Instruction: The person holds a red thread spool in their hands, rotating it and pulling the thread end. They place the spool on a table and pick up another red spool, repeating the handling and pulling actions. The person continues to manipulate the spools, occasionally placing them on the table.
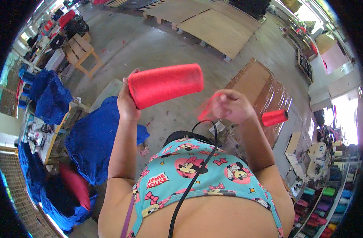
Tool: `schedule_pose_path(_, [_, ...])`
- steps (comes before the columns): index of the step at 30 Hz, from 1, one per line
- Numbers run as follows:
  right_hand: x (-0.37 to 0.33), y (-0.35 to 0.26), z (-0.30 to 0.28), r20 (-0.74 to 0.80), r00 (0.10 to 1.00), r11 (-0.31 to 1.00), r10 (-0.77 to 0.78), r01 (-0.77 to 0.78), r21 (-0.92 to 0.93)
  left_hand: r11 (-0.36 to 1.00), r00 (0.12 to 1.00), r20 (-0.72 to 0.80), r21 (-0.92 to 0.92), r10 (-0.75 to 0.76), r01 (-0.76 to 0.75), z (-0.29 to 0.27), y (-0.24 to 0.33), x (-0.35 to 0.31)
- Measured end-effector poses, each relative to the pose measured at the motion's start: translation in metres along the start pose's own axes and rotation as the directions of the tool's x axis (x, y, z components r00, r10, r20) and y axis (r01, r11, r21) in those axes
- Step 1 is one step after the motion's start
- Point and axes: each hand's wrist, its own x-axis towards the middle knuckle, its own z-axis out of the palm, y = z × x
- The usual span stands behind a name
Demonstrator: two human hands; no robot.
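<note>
My left hand (128, 104) is closed around the wide end of a large red cone of thread (165, 85), holding it tilted nearly on its side in front of me. To its right, my right hand (233, 106) is slightly blurred, its fingers curled together on loose red thread (205, 112). The loose strands hang in a loop below and left of those fingers. A smaller red cone of thread (275, 118) lies beyond my right wrist, on its side and apart from both hands.
Blue fabric (92, 137) is heaped at my left, beside a worktable. Cardboard under plastic wrap (264, 89) lies ahead right. A sewing machine (317, 151) and a rack of coloured thread cones (322, 206) stand at right. A black cable (197, 174) hangs down my front.
</note>
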Motion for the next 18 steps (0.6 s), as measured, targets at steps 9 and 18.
schedule_pose_path(9, [-0.108, -0.049, -0.137, -0.254, 0.852, 0.603, -0.458, 0.507, 0.615, 1.0, 0.998, -0.057, 0.027, 0.009, -0.008, -0.012, 0.0, -0.001])
schedule_pose_path(18, [-0.499, -0.06, -0.334, -0.949, -0.154, 0.701, -0.274, 0.644, -0.307, 0.992, 0.99, 0.07, -0.04, -0.12, 0.123, -0.004, -0.024, 0.029])
